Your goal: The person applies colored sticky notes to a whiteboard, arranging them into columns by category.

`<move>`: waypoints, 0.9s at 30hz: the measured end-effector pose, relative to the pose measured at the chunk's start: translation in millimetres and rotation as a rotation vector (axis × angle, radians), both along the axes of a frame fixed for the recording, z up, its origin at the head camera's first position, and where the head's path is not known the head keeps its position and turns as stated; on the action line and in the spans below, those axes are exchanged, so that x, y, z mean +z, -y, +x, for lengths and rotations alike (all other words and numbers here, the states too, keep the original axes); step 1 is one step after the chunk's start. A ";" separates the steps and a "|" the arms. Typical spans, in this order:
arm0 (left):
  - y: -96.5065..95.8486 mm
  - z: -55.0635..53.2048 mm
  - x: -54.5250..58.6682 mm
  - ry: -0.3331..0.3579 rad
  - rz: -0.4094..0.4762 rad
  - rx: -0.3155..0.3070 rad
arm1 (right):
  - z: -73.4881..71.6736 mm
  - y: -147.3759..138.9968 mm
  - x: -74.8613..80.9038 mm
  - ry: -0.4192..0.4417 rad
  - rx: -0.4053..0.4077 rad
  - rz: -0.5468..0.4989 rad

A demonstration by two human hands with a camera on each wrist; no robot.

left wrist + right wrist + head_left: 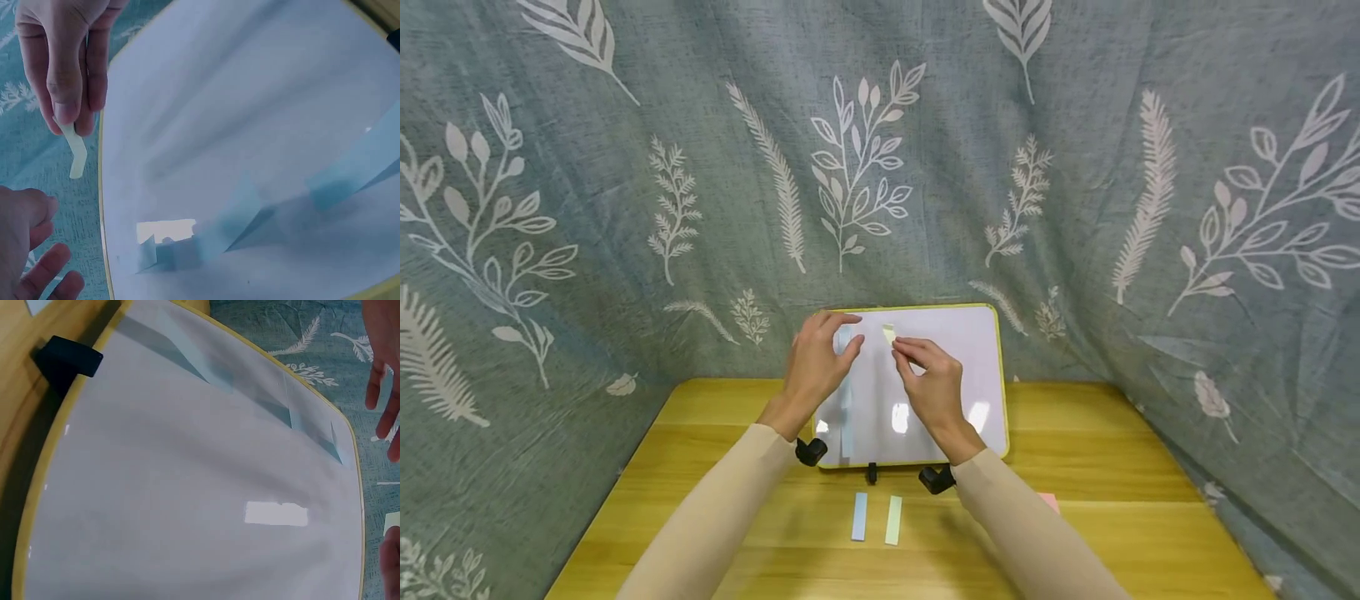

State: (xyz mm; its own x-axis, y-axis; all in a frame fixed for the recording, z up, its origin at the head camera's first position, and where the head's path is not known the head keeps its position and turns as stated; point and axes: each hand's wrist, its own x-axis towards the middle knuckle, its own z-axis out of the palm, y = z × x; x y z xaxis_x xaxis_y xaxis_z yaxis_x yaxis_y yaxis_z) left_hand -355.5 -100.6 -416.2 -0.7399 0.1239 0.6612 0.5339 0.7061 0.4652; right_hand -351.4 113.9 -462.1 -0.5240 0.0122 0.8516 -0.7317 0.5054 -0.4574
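Observation:
My right hand (934, 387) pinches a pale yellow-green sticky strip (888, 332) by one end, in front of the upper part of a whiteboard (958, 358). In the left wrist view the strip (77, 156) hangs bent from the fingertips. To the left, my left hand (815, 360) is raised with thumb and fingers spread, holding nothing. It is near a column of light blue sticky strips (847, 421) along the board's left side. Both wrist views show those blue strips (231, 222) with parts lifting off the surface. In the right wrist view the left hand's fingers (387, 415) hang apart.
On the wooden table (722, 467), a blue strip pad (859, 517) and a pale green strip pad (892, 521) lie before the board. A pink piece (1049, 502) shows partly behind the right forearm. A black foot (872, 473) sits at the board's lower edge. A patterned curtain (940, 208) hangs behind.

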 end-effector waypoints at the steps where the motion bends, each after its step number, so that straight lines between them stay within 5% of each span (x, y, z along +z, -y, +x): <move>1: -0.3 -3.7 1.2 0.011 -0.011 0.011 | -1.3 1.6 0.2 -0.006 -0.012 0.003; 11: -3.4 -29.4 8.6 0.069 -0.065 0.057 | -12.8 16.8 -1.5 -0.021 -0.066 0.023; 27: -6.2 -43.4 0.7 0.101 -0.123 0.082 | -27.6 32.4 -10.9 0.014 -0.133 0.057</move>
